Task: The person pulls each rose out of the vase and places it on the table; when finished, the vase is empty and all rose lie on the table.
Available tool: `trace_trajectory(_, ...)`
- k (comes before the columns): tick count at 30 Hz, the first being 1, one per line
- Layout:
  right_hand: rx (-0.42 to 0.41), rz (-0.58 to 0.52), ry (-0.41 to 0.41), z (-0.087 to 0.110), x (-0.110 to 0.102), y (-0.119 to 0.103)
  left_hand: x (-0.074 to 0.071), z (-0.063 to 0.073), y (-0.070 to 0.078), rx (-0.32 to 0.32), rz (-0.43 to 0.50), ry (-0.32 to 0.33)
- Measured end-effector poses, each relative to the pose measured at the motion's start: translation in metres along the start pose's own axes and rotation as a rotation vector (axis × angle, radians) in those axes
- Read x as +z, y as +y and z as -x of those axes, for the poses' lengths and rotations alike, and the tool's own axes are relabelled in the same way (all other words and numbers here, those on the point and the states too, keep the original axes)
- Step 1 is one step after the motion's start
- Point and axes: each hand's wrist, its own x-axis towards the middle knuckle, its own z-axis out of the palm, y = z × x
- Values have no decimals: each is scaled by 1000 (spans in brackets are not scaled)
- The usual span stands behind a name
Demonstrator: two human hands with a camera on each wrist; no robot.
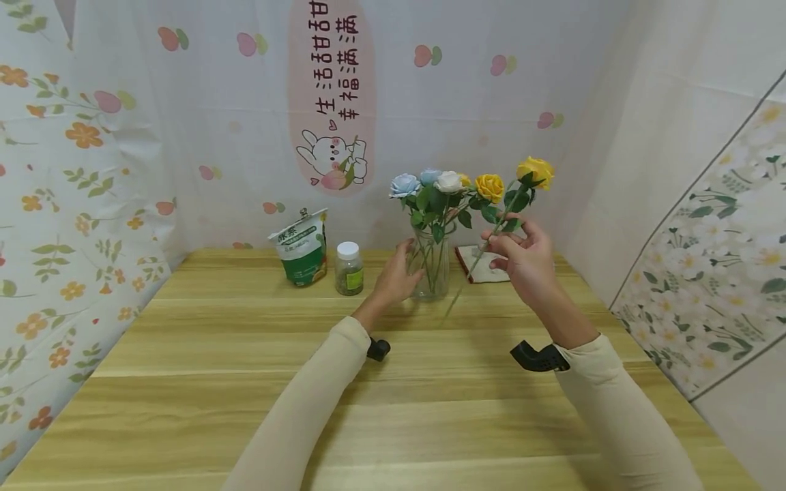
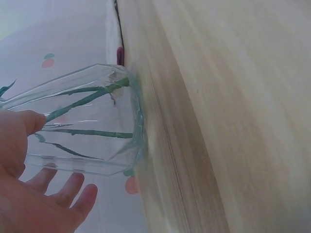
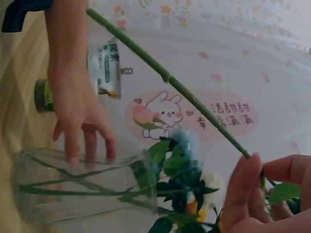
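Observation:
A clear glass vase [image 1: 437, 283] stands upright on the table with several blue, white and yellow roses [image 1: 450, 182] in it. My left hand [image 1: 393, 278] touches the vase's left side, the thumb in front and the fairly straight fingers along the side; the left wrist view shows green stems [image 2: 99, 133] through the glass. Right of the vase, my right hand [image 1: 525, 256] pinches the stem of a single yellow rose [image 1: 536, 172] below its leaves. That rose is tilted, bloom up and right. Its bare stem [image 3: 194, 102] runs past the fingers, outside the vase.
Left of the vase stand a white-lidded jar [image 1: 348, 271] and a green-and-white pouch [image 1: 302, 251] with a clip on top. Behind my right hand lies a white cloth-like item [image 1: 488, 271] with a red edge. Patterned curtains [image 1: 245, 136] hang behind the wooden table [image 1: 202, 368].

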Motion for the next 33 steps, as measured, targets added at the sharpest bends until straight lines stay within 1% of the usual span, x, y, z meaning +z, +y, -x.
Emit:
trace_trajectory(3,123,13,-19,7,-12,3,0,0,-1,11,3,-6)
trace_trajectory(6,207,62,-49,12,-23,7,-2,0,-2,12,0,5)
trace_trajectory(9,273,139,-97,16,-35,15,-4,1,-4,11,-10,17)
trace_trajectory(12,334,240,-162,21,-49,24,-6,1,-4,16,-20,11)
trace_trajectory(15,367,320,-201,26,-62,31,-8,1,-4,26,-30,10)
trace_trajectory(17,388,341,-203,29,-69,34,-8,2,-4,34,-30,18)
trace_trajectory(21,451,344,-187,35,-78,38,-7,2,-4,48,-32,31)
trace_trajectory(24,487,344,-179,40,-82,41,-5,3,-5,52,-35,23)
trace_trajectory(29,493,332,-176,45,-93,48,-4,1,-5,56,-31,-5)
trace_trajectory(33,509,333,-160,46,-104,50,-4,1,-3,49,-35,-24)
